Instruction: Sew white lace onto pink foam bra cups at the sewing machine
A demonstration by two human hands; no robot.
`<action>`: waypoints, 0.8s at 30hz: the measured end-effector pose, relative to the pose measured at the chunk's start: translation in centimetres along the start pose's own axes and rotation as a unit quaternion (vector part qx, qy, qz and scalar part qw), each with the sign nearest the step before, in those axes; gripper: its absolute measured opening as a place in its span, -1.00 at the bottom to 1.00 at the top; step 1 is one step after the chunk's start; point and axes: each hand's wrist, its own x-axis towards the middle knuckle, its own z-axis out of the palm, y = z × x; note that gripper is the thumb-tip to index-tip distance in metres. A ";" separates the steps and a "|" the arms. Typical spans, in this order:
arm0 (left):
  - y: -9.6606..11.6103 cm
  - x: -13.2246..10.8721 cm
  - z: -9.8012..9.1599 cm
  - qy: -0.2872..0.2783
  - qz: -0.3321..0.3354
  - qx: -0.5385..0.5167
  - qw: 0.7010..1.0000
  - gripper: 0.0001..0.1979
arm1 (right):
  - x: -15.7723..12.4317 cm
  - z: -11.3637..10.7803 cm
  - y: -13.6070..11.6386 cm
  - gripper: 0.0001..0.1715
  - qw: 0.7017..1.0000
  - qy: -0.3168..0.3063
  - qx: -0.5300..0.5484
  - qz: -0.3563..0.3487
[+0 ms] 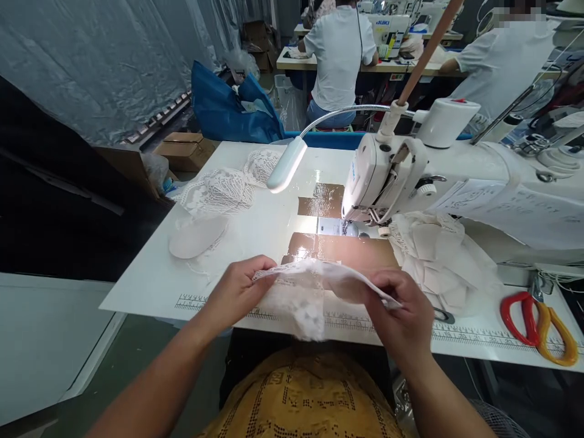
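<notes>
Between my two hands a piece of white lace fabric is stretched out above the front edge of the table. My left hand pinches its left end, thumb on top. At the other end, my right hand grips a smooth, pad-like white part. The middle of the lace hangs down over the printed ruler strip. Behind it stands a white sewing machine, its needle area lit. White lace pieces lie at the left of the table, with an oval white pad in front of them.
A pile of pale pads and lace lies right of the needle area. Scissors with red and orange handles rest at the front right. A lamp reaches over the table. Beyond are a blue bag and two people in white shirts.
</notes>
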 end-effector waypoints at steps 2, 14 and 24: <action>0.2 -0.1 1.2 -0.126 0.021 -0.139 0.982 -0.61 | 0.3 0.7 0.5 -0.91 0.991 -0.095 0.036 0.086; 0.2 1.7 2.6 -0.159 -0.004 -0.203 0.966 -0.20 | -0.1 2.0 1.1 -0.65 0.779 -0.270 0.449 0.345; -0.6 1.4 3.9 -0.164 -0.068 -0.312 0.933 -0.49 | 0.4 1.0 1.9 -0.53 0.897 -0.200 0.301 0.256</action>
